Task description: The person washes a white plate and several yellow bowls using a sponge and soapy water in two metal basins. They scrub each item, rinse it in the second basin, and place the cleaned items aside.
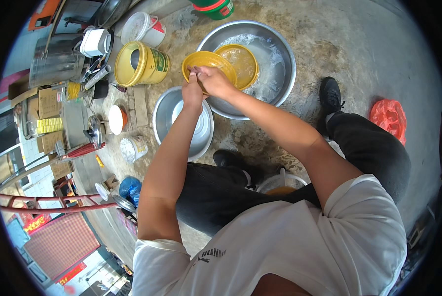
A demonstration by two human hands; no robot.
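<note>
My left hand [193,92] grips the near rim of a yellow plastic bowl [224,68], thumb on the inside. My right hand [214,82] lies over the same bowl, its fingers meeting the left ones; whether it holds anything is unclear. Partly beneath this bowl, a second yellow round vessel [243,61] sits in a large metal basin [288,66] of foamy water. A smaller metal basin [165,114] stands on the floor below my left hand, partly hidden by my forearm.
Left of the bowls stand a yellow bucket [147,64] and a white bucket [143,29]. A green tub [221,11] is beyond the large basin. My shoe [331,94] and a red plastic bag [389,118] are at right. A white tub [134,148] stands left of the small basin.
</note>
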